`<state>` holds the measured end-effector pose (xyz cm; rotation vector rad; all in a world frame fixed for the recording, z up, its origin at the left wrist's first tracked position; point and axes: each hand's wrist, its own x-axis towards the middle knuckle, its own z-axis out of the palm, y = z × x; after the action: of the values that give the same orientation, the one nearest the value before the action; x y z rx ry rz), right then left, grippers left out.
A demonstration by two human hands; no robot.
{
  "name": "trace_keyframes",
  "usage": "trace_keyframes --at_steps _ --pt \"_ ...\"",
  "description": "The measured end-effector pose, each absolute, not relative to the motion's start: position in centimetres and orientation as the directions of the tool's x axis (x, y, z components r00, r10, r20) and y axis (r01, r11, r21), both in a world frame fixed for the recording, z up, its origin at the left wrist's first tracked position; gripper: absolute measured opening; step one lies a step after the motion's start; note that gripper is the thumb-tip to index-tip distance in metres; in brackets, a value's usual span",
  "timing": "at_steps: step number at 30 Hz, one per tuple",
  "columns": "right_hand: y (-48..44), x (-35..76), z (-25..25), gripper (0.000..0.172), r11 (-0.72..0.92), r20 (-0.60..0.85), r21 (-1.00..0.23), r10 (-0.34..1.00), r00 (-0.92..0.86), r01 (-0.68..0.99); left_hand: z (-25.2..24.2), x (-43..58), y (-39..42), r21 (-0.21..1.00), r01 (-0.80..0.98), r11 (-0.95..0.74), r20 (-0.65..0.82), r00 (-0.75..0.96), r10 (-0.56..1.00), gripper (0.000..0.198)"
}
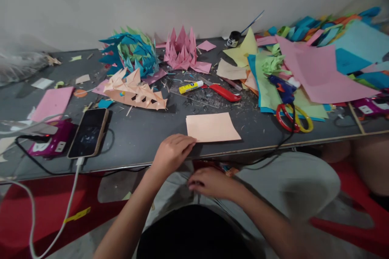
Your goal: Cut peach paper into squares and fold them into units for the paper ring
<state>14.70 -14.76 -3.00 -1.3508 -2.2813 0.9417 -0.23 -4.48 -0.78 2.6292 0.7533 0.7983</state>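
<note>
Where left grip point(174, 150) meets peach paper point(213, 127), near-left corner, right grip point(210, 182) apart, closures unclear

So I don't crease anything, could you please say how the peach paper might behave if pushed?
The peach paper looks thin, so it is probably light and bendable. Lying flat, it would likely slide rather than tip. With the left hand at its near-left corner, it might pivot there.

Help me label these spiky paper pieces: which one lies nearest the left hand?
The peach piece, closest to the left hand; the blue-and-green piece and the pink piece stand farther back.
</note>
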Motion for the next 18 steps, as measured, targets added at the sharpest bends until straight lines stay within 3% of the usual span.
trace_keyframes --at_steps 2,5,7,9,18 --pt "-15.3 15.1 -0.7 0.013 0.525 0.22 -0.649 0.823 -0.524 0.551 -0.6 -0.1 -4.5 0.358 0.392 -0.847 0.474 0.706 0.527 0.012" --pt "-14.2 16.6 2.2 0.02 0.464 0.489 -0.327 0.828 -0.272 0.823 -0.3 0.1 -4.7 0.292 0.388 -0.874 0.558 0.673 0.485 0.008" --pt "-12.6 17.5 3.0 0.021 0.406 0.495 -0.192 0.826 -0.269 0.893 0.0 0.2 -5.0 0.26 0.386 -0.885 0.58 0.671 0.463 0.007" --pt "-11.2 18.0 3.0 0.019 0.449 0.446 -0.13 0.823 -0.352 0.884 0.3 0.2 -5.1 0.231 0.392 -0.891 0.585 0.676 0.449 0.007" --pt "-10.6 18.1 1.3 0.021 0.581 0.473 -0.015 0.721 -0.506 0.814 1.3 -0.2 -5.6 0.175 0.406 -0.897 0.621 0.661 0.421 0.01"
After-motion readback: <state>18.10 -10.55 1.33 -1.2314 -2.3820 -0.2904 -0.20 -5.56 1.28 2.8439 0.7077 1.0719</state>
